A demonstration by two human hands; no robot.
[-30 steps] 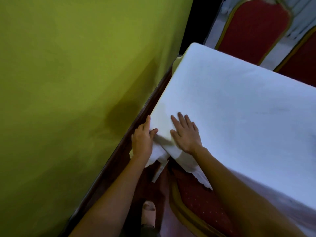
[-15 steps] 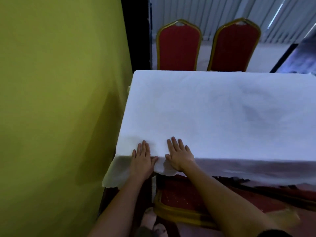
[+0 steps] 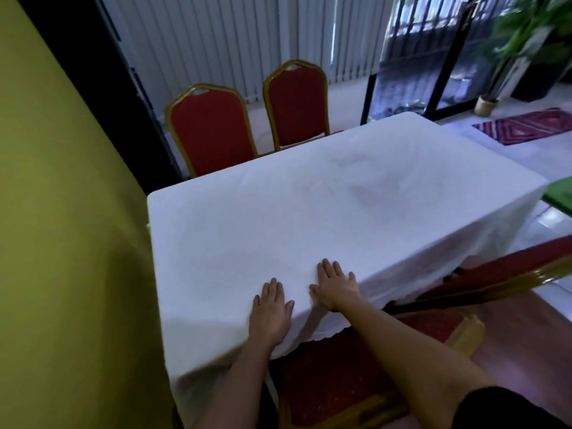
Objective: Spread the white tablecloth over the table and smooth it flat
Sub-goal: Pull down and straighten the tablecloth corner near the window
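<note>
The white tablecloth (image 3: 309,212) covers the whole table top and hangs over its near and right edges. Faint wrinkles show in the cloth toward the far right. My left hand (image 3: 270,311) lies palm down on the cloth at the near edge, fingers apart. Just to its right, my right hand (image 3: 335,287) also rests flat on the cloth with fingers spread. Neither hand holds anything.
A yellow-green wall (image 3: 68,243) runs close along the table's left side. Two red chairs (image 3: 213,128) with gold frames stand at the far side. Another red chair (image 3: 371,366) is under the near edge below my arms. A rug (image 3: 526,125) and potted plant (image 3: 520,41) are far right.
My view has swung right and up, bringing the whole table into sight. Both hands went from the near left corner to lying flat on the cloth farther right along the near edge.
</note>
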